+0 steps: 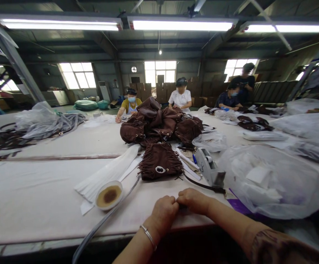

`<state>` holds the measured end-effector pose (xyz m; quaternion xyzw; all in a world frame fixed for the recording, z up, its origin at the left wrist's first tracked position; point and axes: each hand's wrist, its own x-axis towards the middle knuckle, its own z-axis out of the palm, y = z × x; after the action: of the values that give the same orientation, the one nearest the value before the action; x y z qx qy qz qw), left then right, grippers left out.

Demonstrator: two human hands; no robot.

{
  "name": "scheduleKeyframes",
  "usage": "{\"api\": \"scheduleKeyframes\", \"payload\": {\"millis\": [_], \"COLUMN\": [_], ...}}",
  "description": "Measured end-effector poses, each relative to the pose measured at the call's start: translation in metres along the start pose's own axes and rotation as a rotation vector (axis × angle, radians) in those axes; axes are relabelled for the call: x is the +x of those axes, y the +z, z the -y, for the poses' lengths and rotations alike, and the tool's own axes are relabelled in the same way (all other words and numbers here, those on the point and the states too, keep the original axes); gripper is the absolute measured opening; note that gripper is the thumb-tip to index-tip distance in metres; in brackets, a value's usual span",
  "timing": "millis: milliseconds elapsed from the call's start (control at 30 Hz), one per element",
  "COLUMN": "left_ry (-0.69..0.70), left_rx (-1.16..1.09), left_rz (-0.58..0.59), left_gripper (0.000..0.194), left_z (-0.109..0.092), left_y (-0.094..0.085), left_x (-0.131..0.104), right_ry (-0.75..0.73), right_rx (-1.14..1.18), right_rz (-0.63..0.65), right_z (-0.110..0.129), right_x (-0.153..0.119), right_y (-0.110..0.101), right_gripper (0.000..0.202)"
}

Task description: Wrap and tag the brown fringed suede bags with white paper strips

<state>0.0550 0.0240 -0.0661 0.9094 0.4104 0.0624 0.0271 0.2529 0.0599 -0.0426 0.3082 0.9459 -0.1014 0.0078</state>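
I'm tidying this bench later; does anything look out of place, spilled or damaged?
No spill or clear damage stands out. One oddity: an uncovered dish of yellowish contents with a dark patch sits near the fringed bag, which it might soil. A grey strip droops over the front edge of the table.

Two hands (164,211), one bracelet (148,237), one round dish (109,196), one tape dispenser (205,167), four co-workers (180,98) and one wall clock (133,69)

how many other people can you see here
4: person in yellow and person in white beyond brown bags; front person and rear person farther right. Others may be hidden.
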Motion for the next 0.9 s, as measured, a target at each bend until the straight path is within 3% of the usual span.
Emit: {"api": "scheduleKeyframes", "payload": {"millis": [100, 200, 367, 433, 500, 567, 667, 733, 900], "left_ry": [-0.018, -0.013, 0.024, 0.034, 0.025, 0.000, -0.039, -0.054, -0.073], "left_rx": [-0.022, -0.050, -0.091, -0.107, -0.119, -0.129, -0.147, -0.160, -0.168], "left_rz": [-0.034, -0.055, -0.030, -0.013, 0.006, 0.025, 0.058, 0.082, 0.129], "left_gripper": [0.015, 0.018, 0.016, 0.017, 0.019, 0.021, 0.023, 0.022, 0.024], "left_z": [0.002, 0.005, 0.009, 0.007, 0.005, 0.001, -0.003, -0.005, -0.007], "left_y": [0.004, 0.004, 0.000, -0.001, -0.001, -0.002, -0.007, -0.012, -0.027], "left_x": [0.000, 0.002, 0.009, 0.013, 0.016, 0.020, 0.024, 0.026, 0.030], "right_ry": [0.031, 0.111, 0.249, 0.244, 0.252, 0.346, 0.540, 0.594, 0.463], "right_rx": [0.032, 0.075, 0.270, 0.300, 0.255, 0.160, 0.028, -0.013, 0.059], "right_rz": [-0.036, -0.100, -0.205, -0.263, -0.336, -0.372, -0.334, -0.300, -0.286], "right_z": [0.004, 0.006, 0.003, 0.006, 0.015, 0.027, 0.043, 0.048, 0.038], "right_x": [0.002, 0.001, -0.010, -0.017, -0.024, -0.029, -0.027, -0.023, -0.019], "right_y": [0.003, 0.009, 0.012, 0.011, 0.011, 0.015, 0.026, 0.032, 0.030], "right_gripper": [0.015, 0.031, 0.045, 0.043, 0.030, 0.018, 0.024, 0.026, 0.025]}}
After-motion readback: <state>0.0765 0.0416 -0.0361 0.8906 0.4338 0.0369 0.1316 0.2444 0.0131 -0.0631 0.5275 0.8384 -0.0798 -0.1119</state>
